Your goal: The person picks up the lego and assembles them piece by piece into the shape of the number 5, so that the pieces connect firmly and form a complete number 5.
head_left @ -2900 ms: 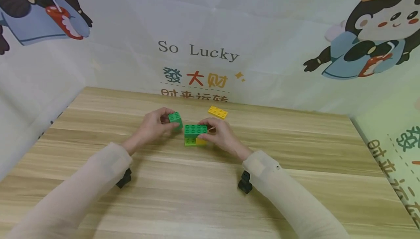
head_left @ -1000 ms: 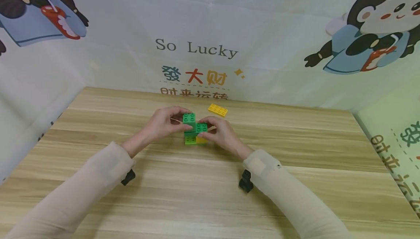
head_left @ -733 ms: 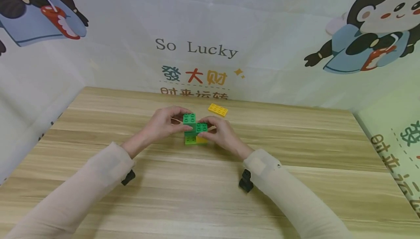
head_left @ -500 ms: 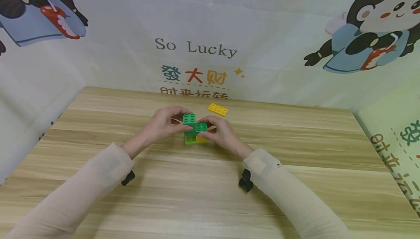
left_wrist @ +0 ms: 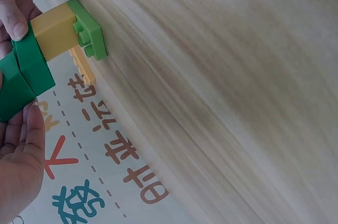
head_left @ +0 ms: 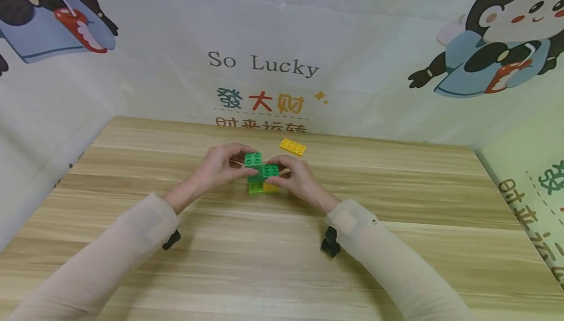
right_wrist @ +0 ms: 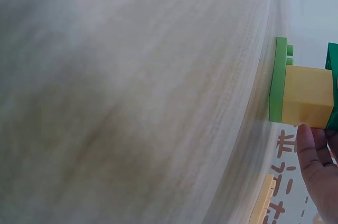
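While your right hand (head_left: 298, 178) pinches an oblong green plastic brick (head_left: 270, 171), your left hand (head_left: 217, 166) grips a square green one (head_left: 253, 158), newly atop, seemingly unseated!

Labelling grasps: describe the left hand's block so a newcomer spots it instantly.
On the wooden table, find the brick stack. At its left end, the left hand pinches a green block with four studs on top. Unlike the longer green brick beneath, it is square-topped and the highest piece.

Three bricks (head_left: 253, 159), two thin plates (head_left: 293, 147)
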The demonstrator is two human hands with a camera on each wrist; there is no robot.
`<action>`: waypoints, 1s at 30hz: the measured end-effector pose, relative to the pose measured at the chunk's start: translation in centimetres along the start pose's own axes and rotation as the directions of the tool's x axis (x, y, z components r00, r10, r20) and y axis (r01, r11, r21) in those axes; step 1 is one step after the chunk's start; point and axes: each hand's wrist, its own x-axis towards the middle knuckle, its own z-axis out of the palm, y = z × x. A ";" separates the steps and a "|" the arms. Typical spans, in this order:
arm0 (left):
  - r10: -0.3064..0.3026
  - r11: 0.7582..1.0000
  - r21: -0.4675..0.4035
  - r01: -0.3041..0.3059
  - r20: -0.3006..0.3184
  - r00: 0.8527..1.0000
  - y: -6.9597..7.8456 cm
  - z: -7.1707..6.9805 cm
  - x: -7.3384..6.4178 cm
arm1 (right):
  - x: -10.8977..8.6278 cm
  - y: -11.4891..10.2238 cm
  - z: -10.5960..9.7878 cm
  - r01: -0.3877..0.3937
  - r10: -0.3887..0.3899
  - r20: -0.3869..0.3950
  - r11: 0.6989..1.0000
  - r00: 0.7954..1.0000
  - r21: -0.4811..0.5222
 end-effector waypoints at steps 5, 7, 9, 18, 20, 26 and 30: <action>0.005 1.000 0.013 -0.005 0.006 1.000 0.1 -0.1 0.1 | -0.1 -0.1 0.0 -0.001 0.001 -0.006 1.000 1.000 0.001; 0.008 1.000 0.021 -0.009 0.009 1.000 0.1 -0.1 0.1 | -0.1 -0.1 0.0 -0.003 0.003 -0.008 1.000 1.000 0.003; 0.012 0.999 0.036 -0.012 0.012 1.000 0.1 -0.1 0.1 | 0.0 0.0 0.0 -0.007 0.007 -0.010 1.000 1.000 0.007; 0.012 0.991 0.135 -0.016 0.031 0.999 0.5 -0.2 0.4 | 0.0 -0.2 0.0 -0.022 0.022 -0.015 1.000 1.000 0.016; 0.007 0.990 0.142 -0.011 0.031 1.000 0.5 -0.2 0.4 | 0.0 -0.2 -0.1 -0.022 0.023 -0.014 1.000 1.000 0.015; -0.003 0.992 0.129 0.001 0.018 1.000 0.4 -0.2 0.3 | 0.1 -0.1 -0.1 -0.029 0.029 -0.008 0.999 1.000 0.018; -0.005 0.996 0.092 0.005 0.001 1.000 0.2 0.0 0.1 | 0.1 0.0 -0.1 -0.025 0.026 -0.004 0.999 1.000 0.026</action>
